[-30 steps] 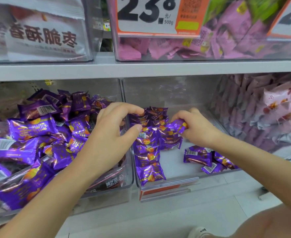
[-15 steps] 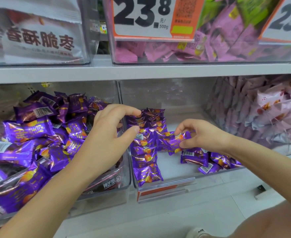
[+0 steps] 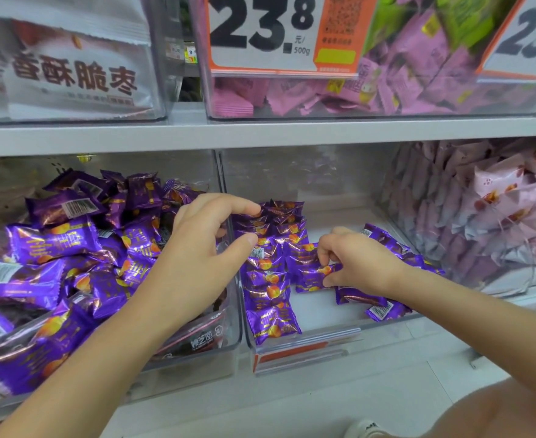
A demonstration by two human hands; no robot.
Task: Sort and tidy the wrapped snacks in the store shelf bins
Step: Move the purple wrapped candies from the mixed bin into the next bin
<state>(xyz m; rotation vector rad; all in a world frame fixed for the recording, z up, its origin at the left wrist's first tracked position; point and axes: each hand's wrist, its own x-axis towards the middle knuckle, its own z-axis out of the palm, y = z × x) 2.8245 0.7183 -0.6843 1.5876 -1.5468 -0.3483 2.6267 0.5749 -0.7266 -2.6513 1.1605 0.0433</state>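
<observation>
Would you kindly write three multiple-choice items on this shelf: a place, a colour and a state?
1. Where does the neat row of purple snacks lie? A) along the middle bin, at its left wall B) on the upper shelf C) on the floor
2. Most wrappers behind the 23.8 price tag are: A) blue B) pink C) black
3. The right hand is: A) hanging open B) gripping the price tag C) pinching a purple snack
Answers: 1A, the row hugs that wall; 2B, pink packets crowd behind it; 3C, fingers and thumb close on its wrapper.

glossy purple foil snack wrappers [image 3: 271, 324], clear smooth plastic bin [image 3: 304, 338], matt paper price card [image 3: 260, 33]
</observation>
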